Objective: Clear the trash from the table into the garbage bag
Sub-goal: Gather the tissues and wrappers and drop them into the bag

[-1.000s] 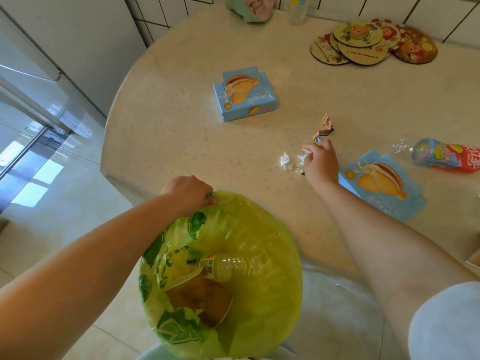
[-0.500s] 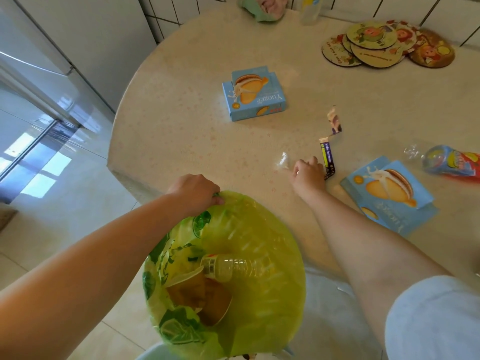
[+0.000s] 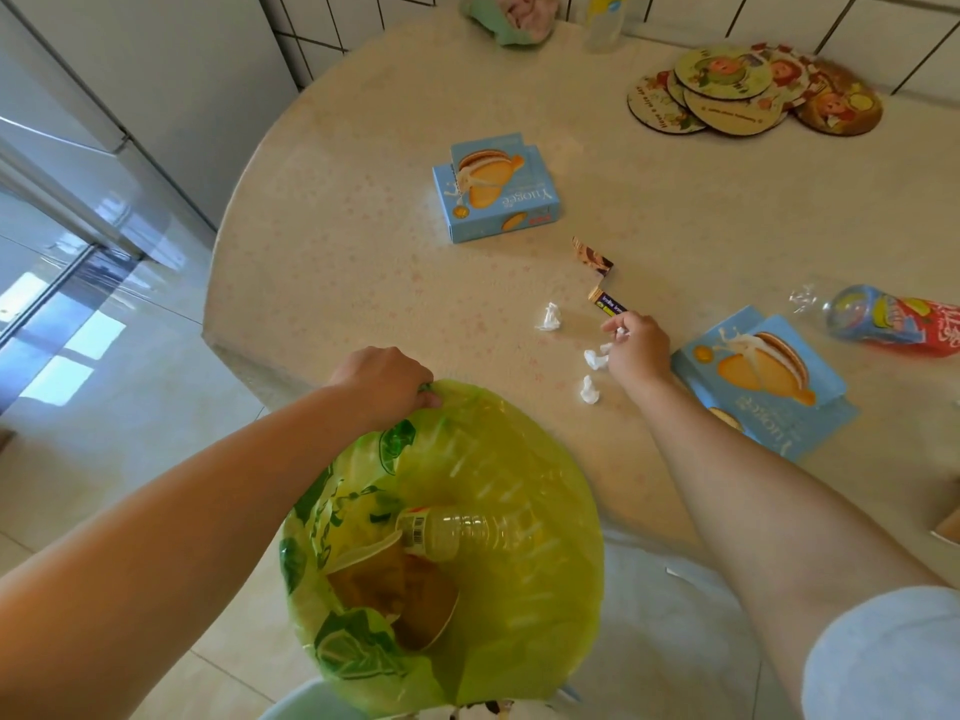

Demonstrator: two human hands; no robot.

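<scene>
The left hand (image 3: 382, 379) grips the rim of the yellow-green plastic garbage bag (image 3: 524, 491) at the desk's (image 3: 363, 262) near edge. The right hand (image 3: 639, 350), fingers pinched on a white paper scrap (image 3: 621, 332), rests among crumpled white paper scraps (image 3: 549, 317), beside a flattened blue cardboard box (image 3: 763, 376) and a small wrapper (image 3: 608, 300).

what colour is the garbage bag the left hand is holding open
Translucent yellow-green with dark green leaf prints, garbage bag held by the left hand; head view.
</scene>
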